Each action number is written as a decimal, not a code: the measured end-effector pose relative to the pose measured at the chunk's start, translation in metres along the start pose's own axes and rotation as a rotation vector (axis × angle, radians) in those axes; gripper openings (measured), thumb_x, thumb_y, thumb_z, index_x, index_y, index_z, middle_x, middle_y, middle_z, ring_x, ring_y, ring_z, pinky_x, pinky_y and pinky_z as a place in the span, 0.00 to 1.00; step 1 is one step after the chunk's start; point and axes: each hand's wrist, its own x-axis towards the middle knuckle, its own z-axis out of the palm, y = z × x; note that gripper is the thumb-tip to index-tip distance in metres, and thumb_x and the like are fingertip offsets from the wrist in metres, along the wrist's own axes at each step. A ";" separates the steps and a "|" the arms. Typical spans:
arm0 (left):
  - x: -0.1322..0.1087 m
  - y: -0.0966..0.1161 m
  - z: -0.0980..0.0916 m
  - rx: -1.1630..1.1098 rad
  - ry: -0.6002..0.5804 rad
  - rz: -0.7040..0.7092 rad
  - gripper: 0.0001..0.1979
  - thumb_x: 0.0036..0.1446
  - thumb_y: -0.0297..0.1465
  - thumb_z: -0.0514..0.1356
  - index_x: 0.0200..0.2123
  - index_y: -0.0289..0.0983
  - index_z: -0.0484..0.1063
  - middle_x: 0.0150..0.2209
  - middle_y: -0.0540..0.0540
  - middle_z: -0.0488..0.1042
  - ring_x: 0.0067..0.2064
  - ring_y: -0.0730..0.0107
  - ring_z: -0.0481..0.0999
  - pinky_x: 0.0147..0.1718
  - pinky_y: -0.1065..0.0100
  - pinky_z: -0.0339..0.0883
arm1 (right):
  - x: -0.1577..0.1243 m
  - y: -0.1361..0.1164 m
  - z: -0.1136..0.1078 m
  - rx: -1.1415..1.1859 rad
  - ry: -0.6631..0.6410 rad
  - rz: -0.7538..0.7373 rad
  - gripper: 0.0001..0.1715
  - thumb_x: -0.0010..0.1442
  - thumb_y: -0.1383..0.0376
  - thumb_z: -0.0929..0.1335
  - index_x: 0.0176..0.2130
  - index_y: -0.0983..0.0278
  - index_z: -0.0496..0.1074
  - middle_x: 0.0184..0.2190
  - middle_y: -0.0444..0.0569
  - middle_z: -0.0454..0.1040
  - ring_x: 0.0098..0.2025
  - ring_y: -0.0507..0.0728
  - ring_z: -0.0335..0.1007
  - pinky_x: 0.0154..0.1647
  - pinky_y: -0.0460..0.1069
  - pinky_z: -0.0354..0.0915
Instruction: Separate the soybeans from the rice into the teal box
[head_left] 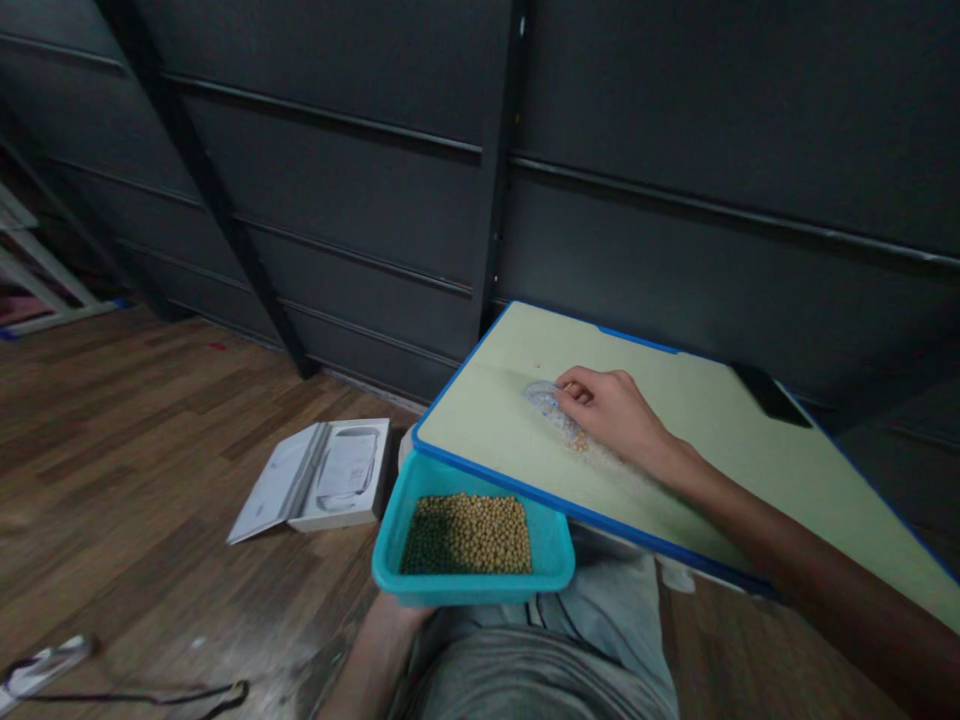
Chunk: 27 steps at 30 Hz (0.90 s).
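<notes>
My right hand [611, 408] is over the pale yellow board [675, 460], fingers pinched at the edge of a clear plastic piece with bluish marks [541, 398]. Its exact kind is hard to make out. A small cluster of yellowish grains or beans [577, 440] lies beside it, below the fingers. Under the board's near-left edge is a teal plastic tub [551, 545], part filled with round tan beans [480, 535]. My left hand [401, 608] supports the tub from underneath; its fingers are hidden by the tub.
A dark phone-like slab [771, 394] lies at the board's far right. An opened white box [349, 470] rests on the wooden floor [172, 430] to the left. Dark panelled wall [360, 190] stands close behind. A black cable [150, 697] and a white object [49, 665] lie lower left.
</notes>
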 end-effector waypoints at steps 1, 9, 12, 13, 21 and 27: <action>-0.001 0.000 0.001 0.003 0.001 -0.007 0.33 0.67 0.27 0.41 0.17 0.37 0.79 0.21 0.42 0.80 0.45 0.56 0.82 0.53 0.53 0.70 | -0.001 0.002 -0.003 -0.005 0.006 0.006 0.08 0.60 0.67 0.68 0.38 0.64 0.79 0.28 0.47 0.80 0.30 0.55 0.76 0.32 0.49 0.65; -0.001 0.002 0.001 -0.044 0.034 -0.052 0.33 0.67 0.28 0.41 0.15 0.37 0.77 0.22 0.39 0.80 0.48 0.54 0.81 0.55 0.50 0.69 | 0.048 0.030 -0.015 -0.026 0.136 -0.064 0.11 0.64 0.65 0.66 0.43 0.63 0.77 0.34 0.51 0.81 0.34 0.56 0.76 0.36 0.49 0.64; 0.009 0.003 -0.013 -0.043 0.069 -0.035 0.32 0.66 0.29 0.43 0.16 0.38 0.77 0.22 0.41 0.80 0.49 0.54 0.81 0.56 0.50 0.68 | 0.080 0.045 -0.008 -0.172 0.054 -0.050 0.12 0.65 0.66 0.65 0.44 0.65 0.77 0.37 0.54 0.82 0.37 0.58 0.76 0.38 0.50 0.62; 0.013 0.004 -0.018 -0.030 0.064 -0.025 0.32 0.66 0.29 0.43 0.17 0.39 0.78 0.21 0.41 0.80 0.49 0.54 0.81 0.57 0.49 0.67 | 0.088 0.048 -0.005 -0.182 0.038 -0.050 0.12 0.65 0.67 0.65 0.43 0.65 0.77 0.37 0.55 0.81 0.36 0.58 0.75 0.37 0.50 0.61; 0.029 0.008 -0.043 -0.079 -0.145 0.043 0.28 0.66 0.29 0.45 0.21 0.40 0.80 0.24 0.43 0.82 0.50 0.53 0.81 0.58 0.47 0.66 | 0.085 0.030 0.010 -0.161 -0.062 -0.147 0.12 0.67 0.65 0.65 0.41 0.63 0.78 0.34 0.51 0.80 0.35 0.56 0.71 0.36 0.49 0.58; 0.037 0.010 -0.048 -0.038 -0.200 0.023 0.28 0.67 0.30 0.44 0.24 0.36 0.81 0.26 0.39 0.82 0.48 0.51 0.81 0.57 0.45 0.67 | 0.076 -0.003 0.008 -0.073 -0.171 -0.261 0.12 0.68 0.65 0.64 0.44 0.62 0.77 0.37 0.50 0.80 0.38 0.55 0.72 0.39 0.47 0.59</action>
